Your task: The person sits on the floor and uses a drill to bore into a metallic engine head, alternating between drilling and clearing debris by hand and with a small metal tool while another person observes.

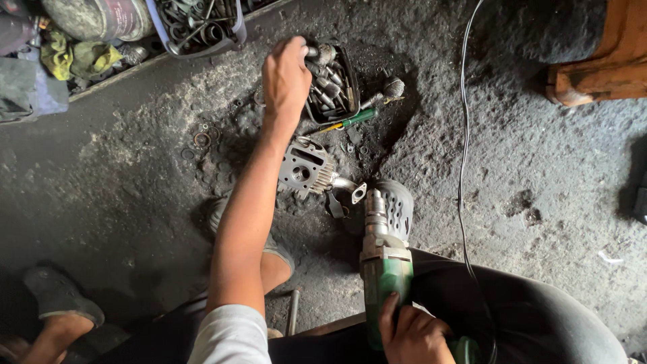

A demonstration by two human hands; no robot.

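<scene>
Green drill (pixel 385 269) in right grip (pixel 412 334); left hand (pixel 286 77) touches sockets (pixel 329 84).

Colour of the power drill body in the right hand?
Green, with a grey metal front end; the power drill shows best in the head view.

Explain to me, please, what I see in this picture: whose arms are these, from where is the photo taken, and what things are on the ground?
The single picture comes from a camera worn on a person's head, looking down at their own hands. The person sits low over a dark, gritty floor. The left hand reaches into a small black tray full of metal tool bits. The right hand grips a green power drill whose metal nose points away from the person. Between them lies a grey finned engine part, with a green-handled screwdriver beyond it. A thin cable runs across the floor. The foot at lower left may belong to another person.
</scene>
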